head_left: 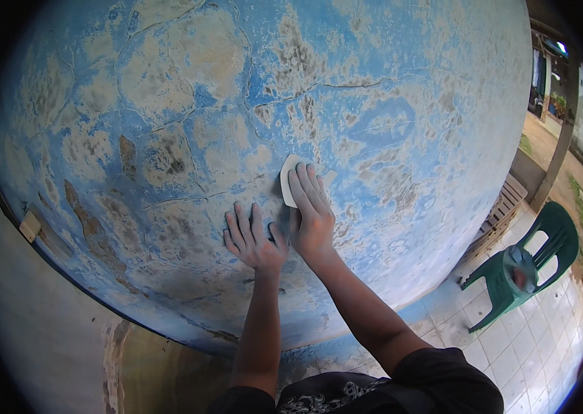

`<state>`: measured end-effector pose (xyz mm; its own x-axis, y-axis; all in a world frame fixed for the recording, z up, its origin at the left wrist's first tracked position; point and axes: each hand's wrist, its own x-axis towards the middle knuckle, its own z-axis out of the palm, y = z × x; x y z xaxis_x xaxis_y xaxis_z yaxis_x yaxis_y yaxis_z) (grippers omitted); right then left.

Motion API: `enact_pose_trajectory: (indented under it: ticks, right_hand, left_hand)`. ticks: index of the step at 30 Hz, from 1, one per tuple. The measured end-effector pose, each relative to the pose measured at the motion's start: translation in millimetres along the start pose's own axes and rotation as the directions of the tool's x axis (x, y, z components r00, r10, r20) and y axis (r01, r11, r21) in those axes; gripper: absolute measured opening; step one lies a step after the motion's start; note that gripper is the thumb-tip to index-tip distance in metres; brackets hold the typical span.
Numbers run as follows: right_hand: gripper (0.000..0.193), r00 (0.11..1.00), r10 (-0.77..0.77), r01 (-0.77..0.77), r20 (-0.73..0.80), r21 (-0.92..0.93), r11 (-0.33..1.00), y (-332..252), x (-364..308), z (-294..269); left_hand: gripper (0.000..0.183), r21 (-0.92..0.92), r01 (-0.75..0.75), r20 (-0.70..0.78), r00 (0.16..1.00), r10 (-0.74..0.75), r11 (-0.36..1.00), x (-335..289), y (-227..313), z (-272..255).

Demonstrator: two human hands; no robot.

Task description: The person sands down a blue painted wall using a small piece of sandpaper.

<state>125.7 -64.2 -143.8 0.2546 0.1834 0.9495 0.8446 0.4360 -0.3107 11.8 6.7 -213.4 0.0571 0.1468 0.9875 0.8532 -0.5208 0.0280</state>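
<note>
"Blue, flaking paint coats the broad, pale-patched wall [388, 176] before us. Where do we have the stiff white paper-like sheet [285, 181]?"

"Under our right hand [313, 214], fingers close together, holding it to the wall."

"And our left hand [257, 241]?"

"Fingers spread apart, seemingly resting on the wall just below and left of the sheet."

"How do we handle the sheet well?"

"We'd best keep it flat, pressing evenly, and go lightly over the thin branching cracks [198, 199]; their edges could snag it. Our left hand sits close enough to hinder a leftward stroke."

"What else surrounds us?"

"Well apart at our right, a green plastic armchair [502, 295] bears a rounded, greyish, unclear object [520, 261], near a slatted wooden crate [504, 205]."
</note>
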Motion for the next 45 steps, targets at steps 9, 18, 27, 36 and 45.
enact_pose_trajectory:
  ticks: [9, 18, 27, 36, 45]
  right_hand:
    - [0.052, 0.991, 0.104, -0.1, -0.087, 0.046, 0.994, 3, -45, 12]
    - [0.051, 0.997, 0.075, -0.075, 0.031, 0.008, 0.997, 17, -66, -10]
    - [0.046, 0.993, 0.057, -0.054, -0.105, 0.025, 0.998, 5, -24, 5]
    - [0.052, 1.0, -0.004, 0.005, -0.024, 0.028, 1.0, 40, -55, -8]
    - [0.057, 0.993, -0.057, 0.051, -0.103, -0.061, 0.997, 7, 23, 9]
  left_hand:
    - [0.052, 0.012, 0.005, -0.023, 1.0, -0.004, 1.0, -8, 2, 6]
    - [0.052, -0.009, 0.023, -0.001, 1.0, -0.024, 1.0, -13, 4, 3]
    - [0.05, -0.012, 0.01, -0.019, 1.0, -0.011, 1.0, -12, 3, 1]
    - [0.05, 0.008, 0.041, -0.025, 0.999, -0.041, 0.999, -11, 3, 4]
    - [0.052, -0.02, -0.003, -0.014, 1.0, 0.003, 1.0, -14, 2, 1]
